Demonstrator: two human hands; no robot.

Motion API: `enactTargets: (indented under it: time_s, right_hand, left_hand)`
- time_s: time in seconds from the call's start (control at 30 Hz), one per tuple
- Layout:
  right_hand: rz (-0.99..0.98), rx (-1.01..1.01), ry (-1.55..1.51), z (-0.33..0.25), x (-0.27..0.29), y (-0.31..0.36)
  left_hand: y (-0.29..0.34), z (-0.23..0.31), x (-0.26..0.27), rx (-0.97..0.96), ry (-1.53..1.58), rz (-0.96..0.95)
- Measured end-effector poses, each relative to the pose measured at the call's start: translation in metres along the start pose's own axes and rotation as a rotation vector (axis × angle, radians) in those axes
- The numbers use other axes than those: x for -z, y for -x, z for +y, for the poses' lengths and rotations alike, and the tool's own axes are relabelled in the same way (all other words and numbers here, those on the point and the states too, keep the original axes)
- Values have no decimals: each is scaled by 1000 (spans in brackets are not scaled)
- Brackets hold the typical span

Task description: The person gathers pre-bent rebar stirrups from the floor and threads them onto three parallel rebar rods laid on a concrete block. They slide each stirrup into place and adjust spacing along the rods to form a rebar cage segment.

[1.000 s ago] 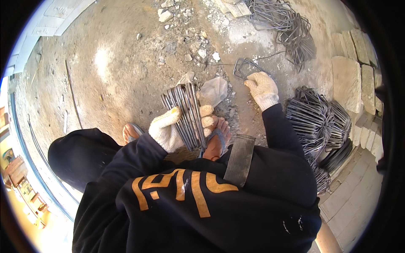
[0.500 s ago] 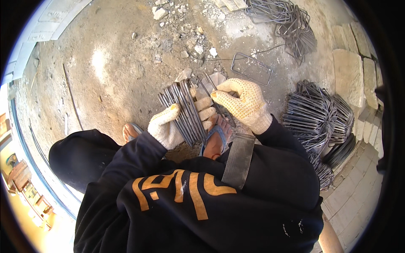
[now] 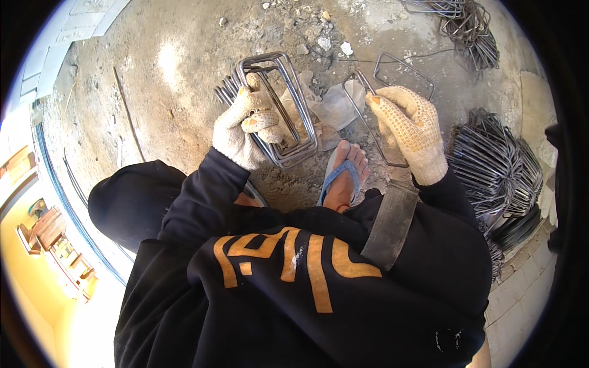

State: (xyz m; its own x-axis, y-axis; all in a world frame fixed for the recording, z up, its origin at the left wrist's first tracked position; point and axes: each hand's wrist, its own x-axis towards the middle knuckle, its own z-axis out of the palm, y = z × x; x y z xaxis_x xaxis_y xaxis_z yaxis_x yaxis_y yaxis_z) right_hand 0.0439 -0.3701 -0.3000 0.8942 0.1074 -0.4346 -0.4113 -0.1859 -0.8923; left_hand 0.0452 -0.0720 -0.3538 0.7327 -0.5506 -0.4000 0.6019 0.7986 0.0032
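Note:
My left hand [image 3: 242, 129], in a cream knitted glove with dots, is closed round a stack of bent steel rebar stirrups [image 3: 296, 116]. The stack is tilted so that its rectangular loops face up. To the right, my right hand [image 3: 408, 126], gloved alike, pinches a single rebar stirrup [image 3: 368, 116] between thumb and fingers, apart from the stack. Part of that stirrup is hidden behind the glove. Just beyond the right hand, another loose stirrup [image 3: 405, 58] lies on the ground.
A large bundle of stirrups [image 3: 497, 162] sits at the right, with a black coil [image 3: 515, 230] beside it. More stirrups [image 3: 469, 30] are heaped at the far right. Rubble [image 3: 324, 43] and a crumpled pale sheet [image 3: 340, 104] lie ahead. My sandalled foot [image 3: 343, 181] is below my hands.
My hands have moved apart. The left has turned its stack so the loops show open, and the right has drawn a single stirrup away to the right. The view has shifted.

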Motion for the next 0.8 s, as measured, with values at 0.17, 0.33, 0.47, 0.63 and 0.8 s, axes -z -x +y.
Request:
enactTargets:
  time_s: [0.17,0.33,0.47,0.63,0.8]
  right_hand:
    - [-32,-16,-106,-2,-2,-2]
    - [-6,-10,-91,4,-12,-5]
    - [-103,-14,-179,12,-21,-5]
    - [-178,167,70,20,-34,-4]
    - [-190,268,273,17,-39,2]
  left_hand:
    - [-4,-16,-7,1,-23,-103]
    - [-3,-30,-19,12,-167,-11]
    - [-1,-38,-22,76,-207,-6]
    - [4,-49,-14,157,-303,102]
    - [7,-47,-10,196,-219,15]
